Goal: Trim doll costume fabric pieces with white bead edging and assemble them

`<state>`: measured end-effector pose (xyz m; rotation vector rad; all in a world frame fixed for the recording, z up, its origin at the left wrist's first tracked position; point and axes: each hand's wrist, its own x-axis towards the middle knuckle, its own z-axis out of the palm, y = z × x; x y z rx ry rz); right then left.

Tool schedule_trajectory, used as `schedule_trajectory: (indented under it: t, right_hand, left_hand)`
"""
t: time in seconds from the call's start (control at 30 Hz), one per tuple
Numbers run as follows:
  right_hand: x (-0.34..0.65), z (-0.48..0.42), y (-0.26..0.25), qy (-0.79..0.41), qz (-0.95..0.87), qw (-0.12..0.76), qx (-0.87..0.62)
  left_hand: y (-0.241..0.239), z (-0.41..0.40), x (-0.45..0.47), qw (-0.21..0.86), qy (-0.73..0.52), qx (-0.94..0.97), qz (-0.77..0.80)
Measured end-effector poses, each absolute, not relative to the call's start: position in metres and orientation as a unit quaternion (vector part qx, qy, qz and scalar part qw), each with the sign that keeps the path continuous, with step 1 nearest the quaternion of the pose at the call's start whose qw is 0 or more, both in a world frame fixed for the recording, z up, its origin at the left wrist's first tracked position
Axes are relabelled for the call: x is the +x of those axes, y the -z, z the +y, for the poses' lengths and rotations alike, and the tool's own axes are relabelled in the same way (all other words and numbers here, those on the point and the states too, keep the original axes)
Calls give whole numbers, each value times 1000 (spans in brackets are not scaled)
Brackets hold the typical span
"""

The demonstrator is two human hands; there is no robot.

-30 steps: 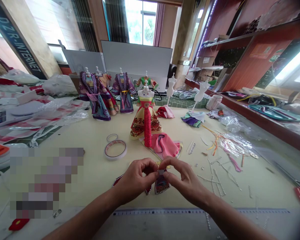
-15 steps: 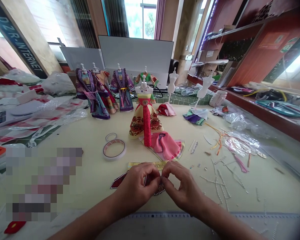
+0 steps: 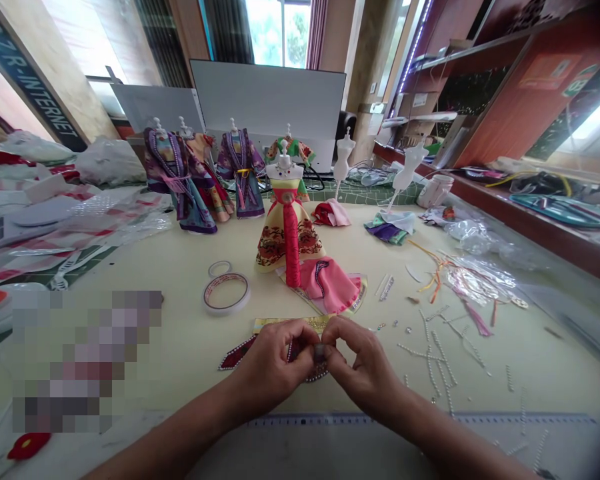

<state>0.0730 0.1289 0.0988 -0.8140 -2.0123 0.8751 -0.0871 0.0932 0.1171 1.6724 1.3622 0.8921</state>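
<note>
My left hand (image 3: pixel 275 363) and my right hand (image 3: pixel 364 363) meet in the middle of the table, thumbs and fingertips pinched together. Between the fingertips sits a small greyish piece (image 3: pixel 319 353), its kind too small to make out. Beneath and behind the hands lies a dark red cloth strip (image 3: pixel 236 355) edged with tiny beads; my fingers cover part of it. A yellow glittery band (image 3: pixel 269 325) stretches just beyond the knuckles. Past it, a pink cloth piece (image 3: pixel 330 283) lies at the foot of a doll dress form (image 3: pixel 285 213) in a yellow and red gown.
Rolls of tape (image 3: pixel 247 297) lie to the left. Loose bead chains (image 3: pixel 436 363) scatter on the right, near orange and pink tassels (image 3: pixel 477 321). A long ruler (image 3: pixel 340 419) runs along the front. Dressed doll forms (image 3: pixel 180 180) and bare white mannequins (image 3: pixel 343 157) stand behind.
The greyish piece between the fingertips now shows more plainly, with the fingertips slightly farther apart. The whole view has shifted slightly; the hands stay over the same spot.
</note>
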Motion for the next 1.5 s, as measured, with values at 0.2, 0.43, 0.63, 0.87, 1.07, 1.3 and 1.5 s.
schedule_trajectory:
  t: [0.2, 0.43, 0.63, 0.87, 1.07, 1.3, 1.5]
  right_hand:
    - [74, 130, -98, -341, -775, 403, -346]
    - [73, 129, -98, -337, -786, 403, -326]
    - [72, 129, -94, -323, -800, 395, -315]
    - [73, 127, -95, -327, -803, 381, -321]
    - [74, 128, -96, -337, -793, 370, -346]
    - [73, 128, -93, -289, -808, 394, -330]
    - [73, 127, -91, -263, -825, 391, -311]
  left_hand:
    - [-126, 95, -86, 458, -348, 623, 529]
    - [-118, 95, -86, 428, -377, 634, 523]
    - [-114, 92, -86, 313, -351, 691, 550]
    - [-115, 91, -86, 348, -337, 677, 553]
    - [-118, 93, -87, 358, -335, 670, 557]
    - [-113, 93, -88, 272, -333, 709, 559]
    - [-112, 90, -86, 236, -314, 726, 565]
